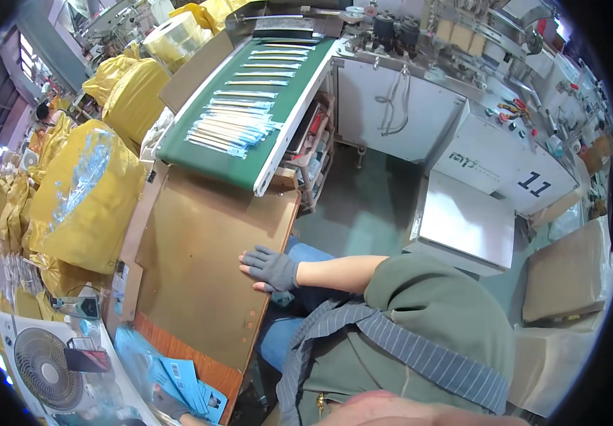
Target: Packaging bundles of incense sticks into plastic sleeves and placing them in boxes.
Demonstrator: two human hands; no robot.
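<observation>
My right hand (271, 268), in a grey fingerless glove, lies flat near the right edge of a brown board tabletop (207, 245), fingers spread and nothing in them. At the lower left, my left hand (170, 403), also gloved in grey, is beside blue printed packets (186, 376) in clear plastic. Its fingers are mostly hidden, so I cannot tell whether it grips one. Beyond the board, a green conveyor belt (186, 157) carries slim sticks in clear wrappers (232, 124). They are bunched and overlapping at the near end and spaced apart farther up.
Large yellow bags (86, 199) stand along the left, one with clear wrapping showing. A round fan (49, 368) sits at the lower left. Right of the belt are a rack of trays (313, 153) and white machine cabinets (399, 106). Cardboard boxes (562, 270) are stacked at far right.
</observation>
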